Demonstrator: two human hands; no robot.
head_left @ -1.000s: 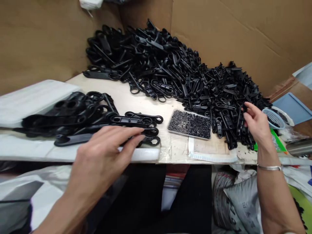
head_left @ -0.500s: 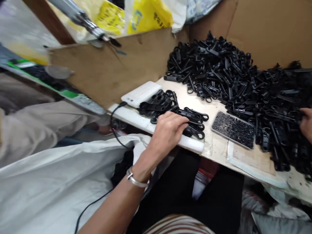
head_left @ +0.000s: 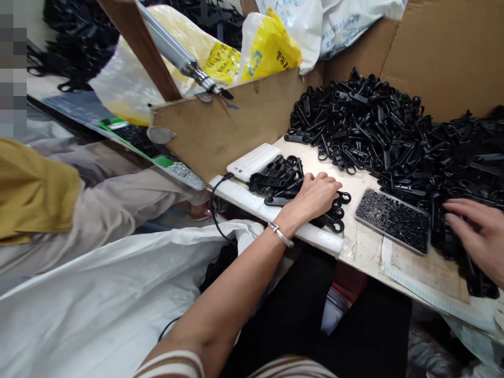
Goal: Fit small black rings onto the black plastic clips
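White sheet [head_left: 98,294] nearest, spread over the lap. Left hand [head_left: 315,197] lies palm down on a small stack of black plastic handles [head_left: 283,181] at the counter [head_left: 354,184] edge; fingers curled over them, grip closed on the stack. Right hand [head_left: 478,239] rests on the big heap of handles [head_left: 394,136], fingers loosely spread; whether it holds a part cannot be told. Tray of small black screws [head_left: 394,218] lies between the hands. White power bank [head_left: 254,160] just beside the stack. Cardboard wall [head_left: 444,47] behind.

A small assembly workshop — heaped black plastic parts [head_left: 394,136], cardboard walls [head_left: 449,52], a screw tray [head_left: 394,220].
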